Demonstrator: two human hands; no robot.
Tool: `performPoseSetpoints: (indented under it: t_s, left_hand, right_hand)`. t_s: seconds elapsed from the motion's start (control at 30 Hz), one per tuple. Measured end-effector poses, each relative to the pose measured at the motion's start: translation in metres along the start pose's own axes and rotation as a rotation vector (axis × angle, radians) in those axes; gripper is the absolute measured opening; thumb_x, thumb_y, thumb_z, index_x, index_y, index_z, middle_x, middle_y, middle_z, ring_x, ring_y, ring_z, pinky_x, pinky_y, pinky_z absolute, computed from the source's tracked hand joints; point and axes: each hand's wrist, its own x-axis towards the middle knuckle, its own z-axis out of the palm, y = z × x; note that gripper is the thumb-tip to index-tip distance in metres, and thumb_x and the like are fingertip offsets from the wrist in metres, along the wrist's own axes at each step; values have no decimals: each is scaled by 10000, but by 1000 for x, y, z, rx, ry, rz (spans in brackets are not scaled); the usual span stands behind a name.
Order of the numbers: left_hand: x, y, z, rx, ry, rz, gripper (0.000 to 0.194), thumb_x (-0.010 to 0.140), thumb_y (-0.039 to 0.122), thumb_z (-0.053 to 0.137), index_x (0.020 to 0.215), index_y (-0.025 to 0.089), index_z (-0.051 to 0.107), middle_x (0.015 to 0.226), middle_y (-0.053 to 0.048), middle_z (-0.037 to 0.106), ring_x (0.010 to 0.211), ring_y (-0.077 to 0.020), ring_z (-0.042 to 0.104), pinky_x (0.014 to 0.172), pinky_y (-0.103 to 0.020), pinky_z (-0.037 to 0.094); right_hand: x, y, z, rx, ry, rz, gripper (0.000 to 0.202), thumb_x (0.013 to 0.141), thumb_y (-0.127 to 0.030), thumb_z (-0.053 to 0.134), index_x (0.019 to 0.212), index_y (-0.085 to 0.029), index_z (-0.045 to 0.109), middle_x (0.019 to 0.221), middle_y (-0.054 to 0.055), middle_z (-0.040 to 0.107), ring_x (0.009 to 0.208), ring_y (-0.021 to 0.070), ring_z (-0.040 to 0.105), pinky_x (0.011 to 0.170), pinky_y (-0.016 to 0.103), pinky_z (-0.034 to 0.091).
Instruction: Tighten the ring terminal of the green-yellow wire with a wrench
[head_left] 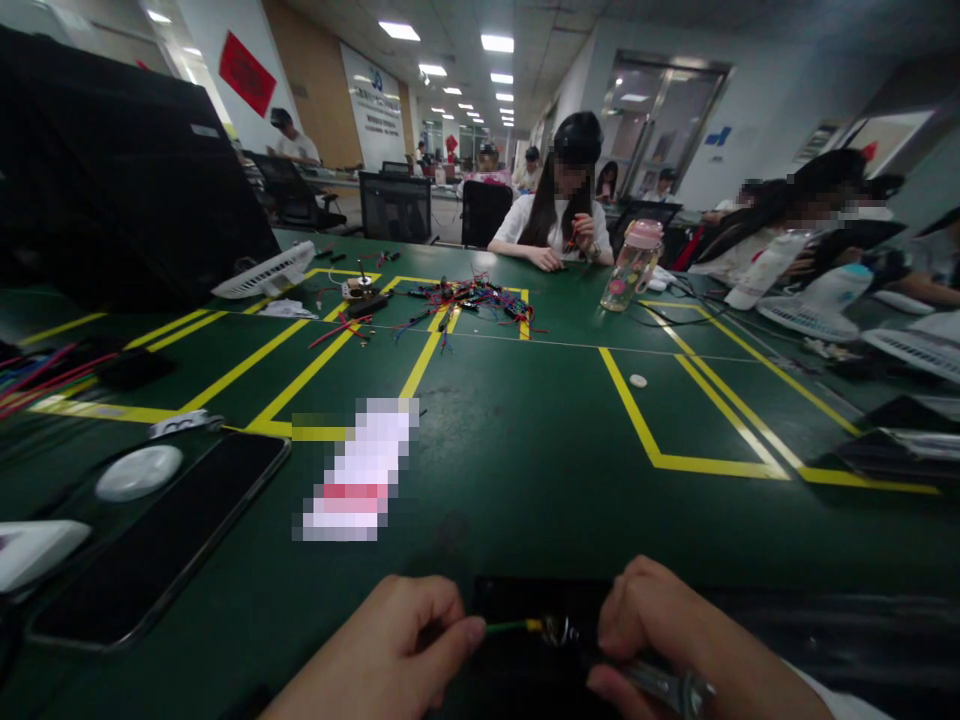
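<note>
Near the bottom edge, my left hand (420,640) is closed in a pinch on a thin green wire (504,629) with a yellow-coloured end. That end reaches a shiny metal part (555,630) between my hands, too blurred to make out in detail. My right hand (652,620) is closed around a metal hand tool (667,688), whose exact kind is hard to tell because the fingers cover much of it. A dark mat or sheet (787,630) lies beneath both hands.
Left of my hands lie a phone (165,540) and a white oval object (139,472). A blurred-out paper (367,470) lies ahead. Loose wires (472,297) are heaped mid-table, with a bottle (631,265) to their right. A person (559,210) sits opposite.
</note>
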Motion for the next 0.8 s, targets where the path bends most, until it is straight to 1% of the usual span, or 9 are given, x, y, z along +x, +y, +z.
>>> performPoseSetpoints:
  t_s: [0.17, 0.3, 0.47, 0.53, 0.6, 0.67, 0.8]
  left_hand:
    - [-2, 0, 0, -1, 9, 10, 379, 917, 509, 432, 745, 183, 514, 628, 44, 540, 384, -71, 458, 322, -152, 288]
    - [0, -2, 0, 11, 17, 36, 381, 917, 509, 435, 741, 181, 520, 629, 42, 547, 387, -74, 470, 324, -153, 301]
    - [1, -3, 0, 20, 29, 40, 368, 919, 494, 436, 741, 184, 519, 613, 47, 552, 385, -75, 480, 332, -159, 298]
    - [1, -2, 0, 22, 22, 37, 367, 913, 495, 443, 731, 184, 512, 608, 48, 550, 381, -74, 474, 329, -161, 288]
    - [1, -2, 0, 20, 22, 33, 369, 915, 495, 436, 731, 184, 506, 610, 47, 549, 379, -71, 466, 327, -160, 282]
    - [2, -2, 0, 16, 21, 35, 370, 920, 496, 429, 735, 184, 502, 607, 48, 546, 378, -69, 461, 328, -158, 281]
    - [0, -2, -1, 3, 13, 49, 382, 924, 505, 436, 736, 183, 515, 608, 50, 547, 388, -72, 482, 336, -156, 299]
  right_hand:
    - [2, -7, -7, -81, -7, -23, 193, 707, -27, 616, 731, -208, 551, 724, -1, 632, 618, 145, 590, 527, 209, 474]
    - [8, -12, -11, -97, -19, -26, 193, 688, -23, 630, 733, -202, 571, 717, -4, 649, 600, 145, 587, 514, 209, 465]
    - [16, -16, -17, -86, -107, -55, 195, 677, -10, 630, 737, -190, 585, 751, 5, 667, 602, 144, 579, 523, 215, 451]
    - [16, -16, -19, -96, -131, -83, 191, 678, -16, 626, 750, -188, 587, 759, 11, 661, 608, 147, 572, 521, 218, 437]
    - [15, -15, -20, -87, -141, -75, 200, 668, -10, 622, 743, -190, 579, 761, 13, 648, 616, 151, 568, 529, 225, 433]
    - [12, -11, -21, -36, -107, -27, 173, 698, -40, 614, 739, -199, 559, 768, 11, 628, 629, 156, 569, 551, 240, 442]
    - [4, -4, -20, 86, -22, 91, 69, 843, -178, 537, 793, -222, 522, 779, 5, 595, 670, 169, 580, 599, 267, 471]
